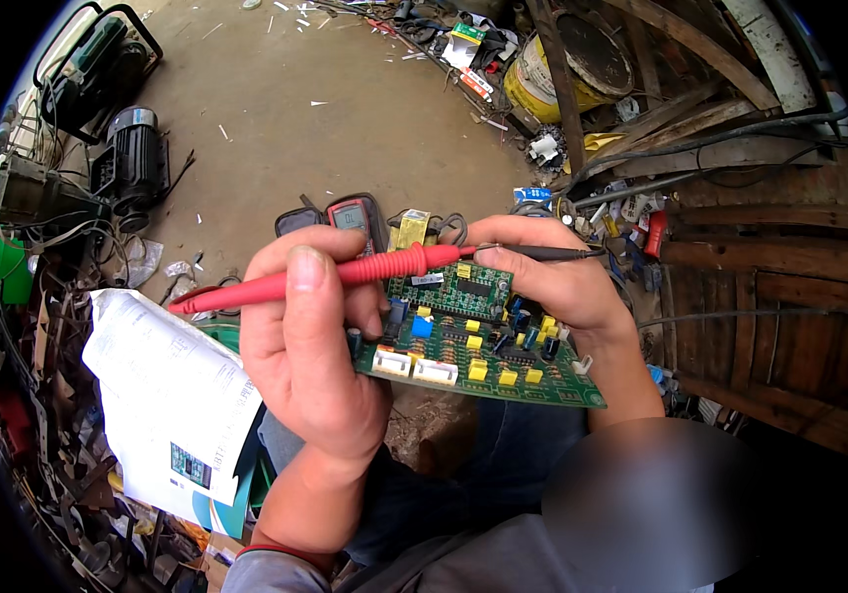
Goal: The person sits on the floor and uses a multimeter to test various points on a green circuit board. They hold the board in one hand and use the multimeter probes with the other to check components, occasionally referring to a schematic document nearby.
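Observation:
My left hand (315, 346) is closed round a red meter probe (364, 269) lying across its fingers, beside the left edge of a green circuit board (478, 381) with yellow, blue and white components. My right hand (572, 287) grips the board's right side, with a black probe (552, 254) under or by its thumb. The red probe's tip end reaches that thumb, over a small upright daughterboard (473, 287); whether it touches is unclear. Behind the board a red multimeter (352, 219) lies in an open dark case.
Printed papers (157, 385) lie at my left. A black motor (132, 163) and machine (88, 69) stand upper left. A yellow bucket (532, 74), wooden boards (760, 257), cables and clutter line the right side of the concrete floor (345, 119). Scrap piles fill the lower left.

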A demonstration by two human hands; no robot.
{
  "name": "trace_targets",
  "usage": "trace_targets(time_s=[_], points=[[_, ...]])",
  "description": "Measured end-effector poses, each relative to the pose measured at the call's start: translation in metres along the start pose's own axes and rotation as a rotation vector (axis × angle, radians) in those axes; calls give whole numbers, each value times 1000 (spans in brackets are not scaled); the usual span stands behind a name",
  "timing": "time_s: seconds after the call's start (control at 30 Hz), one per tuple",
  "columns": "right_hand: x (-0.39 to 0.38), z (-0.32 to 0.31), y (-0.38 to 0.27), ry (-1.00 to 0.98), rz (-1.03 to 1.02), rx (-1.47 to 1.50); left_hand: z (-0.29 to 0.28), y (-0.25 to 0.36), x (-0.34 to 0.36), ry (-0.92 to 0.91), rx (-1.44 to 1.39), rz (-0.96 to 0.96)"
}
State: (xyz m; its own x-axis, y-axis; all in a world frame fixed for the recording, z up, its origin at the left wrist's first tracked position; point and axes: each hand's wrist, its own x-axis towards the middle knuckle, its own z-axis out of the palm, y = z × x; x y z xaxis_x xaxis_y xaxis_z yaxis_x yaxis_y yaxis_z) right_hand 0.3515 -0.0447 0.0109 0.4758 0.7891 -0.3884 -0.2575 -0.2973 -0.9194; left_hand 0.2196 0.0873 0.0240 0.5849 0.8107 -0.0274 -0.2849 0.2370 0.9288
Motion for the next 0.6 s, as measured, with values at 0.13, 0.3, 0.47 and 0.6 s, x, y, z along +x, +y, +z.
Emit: trace_targets(time_s=[0.13, 0.3, 0.47, 0.6], points=[[1, -3, 4, -43, -128, -17, -2, -6, 3, -22, -114, 15], [2, -5, 13, 79, -145, -2, -11, -8, 13, 18, -655, -287], [-1, -2, 12, 161, -241, -181, -20, -14, 20, 63, -844, -383], [0, 2, 11, 190, -334, -182, -20, -16, 21, 55, -876, -376]])
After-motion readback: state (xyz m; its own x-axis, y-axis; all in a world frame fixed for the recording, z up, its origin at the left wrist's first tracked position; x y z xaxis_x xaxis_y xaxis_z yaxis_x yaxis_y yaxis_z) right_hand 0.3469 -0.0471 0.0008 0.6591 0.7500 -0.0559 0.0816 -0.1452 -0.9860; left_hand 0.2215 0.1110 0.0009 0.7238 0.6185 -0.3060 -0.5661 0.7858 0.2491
